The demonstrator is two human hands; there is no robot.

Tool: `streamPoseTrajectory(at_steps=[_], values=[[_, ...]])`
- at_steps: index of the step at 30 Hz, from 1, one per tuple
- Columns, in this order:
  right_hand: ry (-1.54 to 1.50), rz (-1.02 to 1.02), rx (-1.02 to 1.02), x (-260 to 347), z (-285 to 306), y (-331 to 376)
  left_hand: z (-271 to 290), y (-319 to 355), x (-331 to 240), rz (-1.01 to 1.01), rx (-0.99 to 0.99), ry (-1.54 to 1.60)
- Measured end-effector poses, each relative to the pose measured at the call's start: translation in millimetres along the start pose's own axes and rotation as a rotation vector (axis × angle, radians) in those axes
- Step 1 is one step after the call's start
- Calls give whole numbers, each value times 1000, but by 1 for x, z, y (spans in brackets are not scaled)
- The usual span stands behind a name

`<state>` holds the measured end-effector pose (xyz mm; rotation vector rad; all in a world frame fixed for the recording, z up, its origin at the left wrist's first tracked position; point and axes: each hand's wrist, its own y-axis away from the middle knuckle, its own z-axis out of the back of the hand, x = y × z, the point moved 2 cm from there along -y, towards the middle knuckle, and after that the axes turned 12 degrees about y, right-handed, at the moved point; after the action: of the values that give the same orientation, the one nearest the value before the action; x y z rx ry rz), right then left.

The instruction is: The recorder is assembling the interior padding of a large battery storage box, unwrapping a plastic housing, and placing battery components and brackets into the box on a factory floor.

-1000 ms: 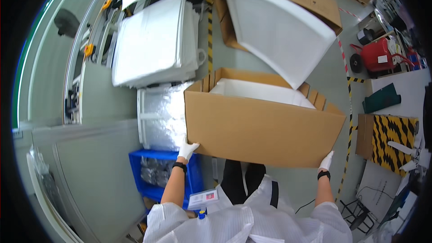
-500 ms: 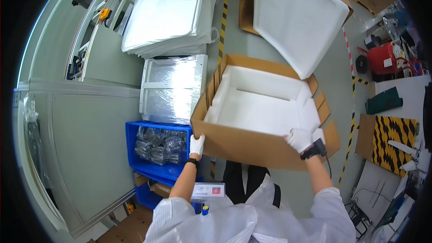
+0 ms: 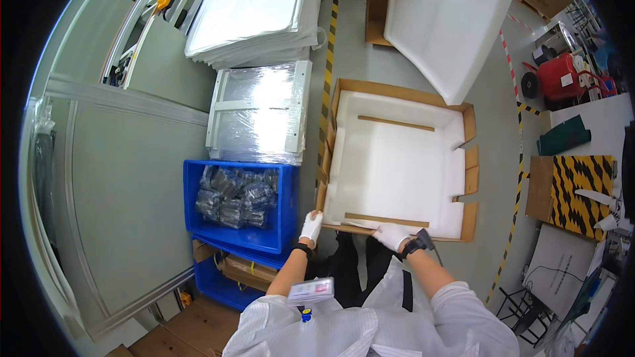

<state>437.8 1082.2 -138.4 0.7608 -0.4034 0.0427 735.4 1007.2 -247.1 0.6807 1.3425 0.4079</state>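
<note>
In front of me is an open cardboard box (image 3: 469,121) lined with white foam (image 3: 390,165). Two narrow slots in the foam show brown cardboard, one along the far side and one along the near side. My left hand (image 3: 311,227), in a white glove, grips the box's near left corner. On the near edge, right of the middle, my gloved right hand (image 3: 391,235) is closed over the rim, its fingertips partly hidden. Dark straps circle both wrists, and the right one carries a small grey device (image 3: 423,238).
Left of the box sits a blue crate (image 3: 286,215) of plastic-wrapped parts, with a film-wrapped white frame (image 3: 258,112) behind it and stacked white sheets (image 3: 251,10) farther back. A large white foam piece (image 3: 450,20) leans in another carton beyond the box. Striped tape (image 3: 327,92) marks the floor.
The box has come down from a tilt, so its inside now faces up and both slots show. My right hand has moved left along the near edge; the left has shifted slightly right.
</note>
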Motion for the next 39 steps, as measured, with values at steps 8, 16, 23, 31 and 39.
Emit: streamPoseTrajectory(at_steps=[8,16,23,31,39], values=[[-190,-188,-30,-103,-99,64,-89,38,-43,4,61,-52],[102,-458,-19,-281,-279,220,21,133,55,149,109,-417],[-133,-423,-118,-160,-205,74,183,211,154,547,-283,-546],[-75,65,121,11,-200,-151,294,215,240,279,-600,-468],[-814,-43,-652,57,-267,-320,326,118,260,187,-912,-289]])
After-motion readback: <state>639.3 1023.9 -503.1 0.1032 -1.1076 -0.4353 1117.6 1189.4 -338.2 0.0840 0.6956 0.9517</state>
